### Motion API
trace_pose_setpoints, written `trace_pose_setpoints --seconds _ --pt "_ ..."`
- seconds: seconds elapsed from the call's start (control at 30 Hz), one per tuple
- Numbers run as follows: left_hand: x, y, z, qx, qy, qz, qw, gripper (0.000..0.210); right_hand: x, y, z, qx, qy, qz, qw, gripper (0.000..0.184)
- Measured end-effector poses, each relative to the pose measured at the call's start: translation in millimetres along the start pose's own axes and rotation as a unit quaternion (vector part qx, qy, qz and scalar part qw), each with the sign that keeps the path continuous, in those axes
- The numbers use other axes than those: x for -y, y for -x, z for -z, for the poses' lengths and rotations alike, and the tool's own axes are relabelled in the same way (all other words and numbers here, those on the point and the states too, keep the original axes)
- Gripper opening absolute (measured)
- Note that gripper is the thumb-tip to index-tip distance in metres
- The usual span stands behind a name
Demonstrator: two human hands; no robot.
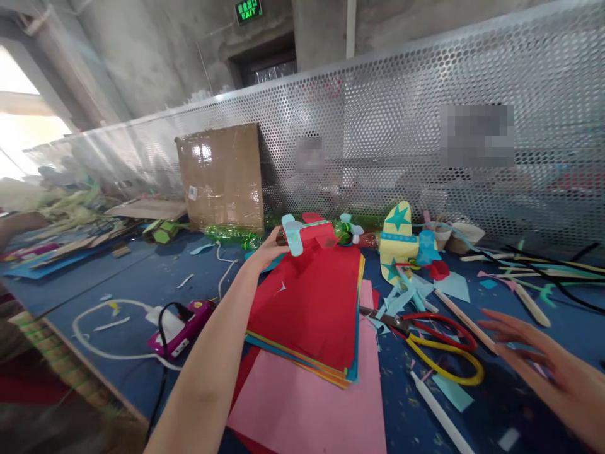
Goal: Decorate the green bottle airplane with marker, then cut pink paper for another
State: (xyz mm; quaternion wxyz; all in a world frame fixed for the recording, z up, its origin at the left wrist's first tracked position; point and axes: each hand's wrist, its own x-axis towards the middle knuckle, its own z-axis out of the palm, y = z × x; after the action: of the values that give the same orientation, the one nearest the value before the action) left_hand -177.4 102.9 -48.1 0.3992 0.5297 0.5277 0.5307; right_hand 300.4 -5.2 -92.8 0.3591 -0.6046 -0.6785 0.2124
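Observation:
My left hand (268, 250) reaches far across the table and grips the left end of a small bottle model wrapped in red paper (316, 234). Light blue paper strips (293, 236) stick out from that end and partly hide my fingers. Below it lies a stack of coloured paper with a red sheet (312, 309) on top, over a pink sheet (312, 403). My right hand (534, 362) hovers at the right, fingers apart and holding nothing. Nearest to it are scissors (444, 347) with red and yellow handles and a wooden stick (466, 320).
A purple power strip (182, 331) with cables sits at the left. A cardboard sheet (222, 180) leans against the perforated metal screen (397, 126). Yellow paper with stars (397, 243), blue scraps (399, 299), a white pen-like stick (439, 410) and green bottles (227, 234) lie around.

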Motion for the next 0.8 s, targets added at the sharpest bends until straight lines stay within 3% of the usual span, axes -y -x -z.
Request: trace_pose_setpoints --seconds 0.23,0.43,0.8 --pt "-1.8 8.2 -3.5 0.041 -0.029 0.031 0.998 0.033 -0.7 0.7 0.0 0.010 -0.011 0.017 1.000 0.040" --pt "-1.6 11.4 1.2 0.084 -0.032 0.110 0.990 0.033 8.0 -0.2 1.5 0.007 0.001 0.007 1.000 0.045" --pt "-9.0 7.5 -1.6 0.017 -0.020 0.031 0.999 0.032 11.9 -0.1 0.0 0.012 -0.012 -0.012 1.000 0.045"
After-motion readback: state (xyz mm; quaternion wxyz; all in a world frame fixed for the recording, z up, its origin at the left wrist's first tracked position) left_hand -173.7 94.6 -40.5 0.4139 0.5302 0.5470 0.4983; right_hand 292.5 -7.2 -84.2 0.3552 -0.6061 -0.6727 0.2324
